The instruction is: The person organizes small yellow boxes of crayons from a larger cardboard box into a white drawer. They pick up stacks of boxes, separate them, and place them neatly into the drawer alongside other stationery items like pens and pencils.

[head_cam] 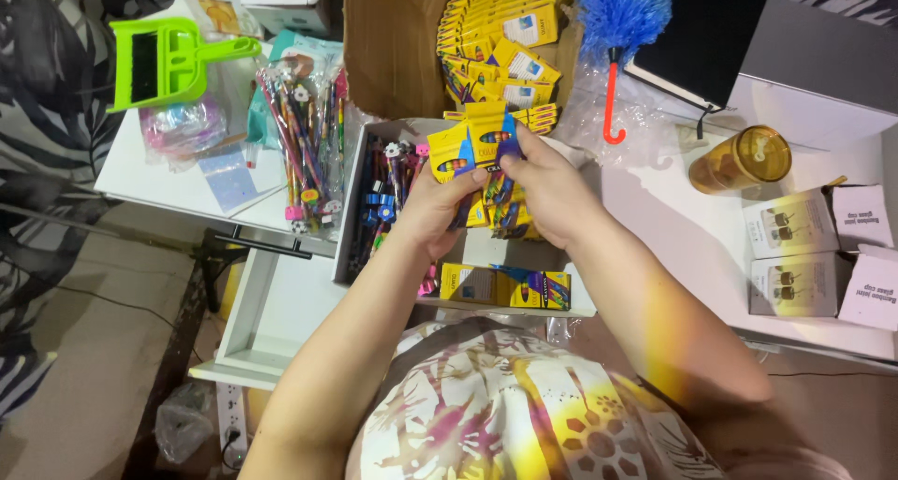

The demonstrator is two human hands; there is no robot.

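White tabletops [655, 218] crowd the head view, cluttered with stock. Over a shallow white tray [348, 220], the left hand [432, 209] and right hand [547, 192] both grip a fanned stack of yellow crayon boxes [472, 143]. How many boxes is hard to tell. An amber tumbler [741, 160] lies right; a green dustpan [164, 61] far left.
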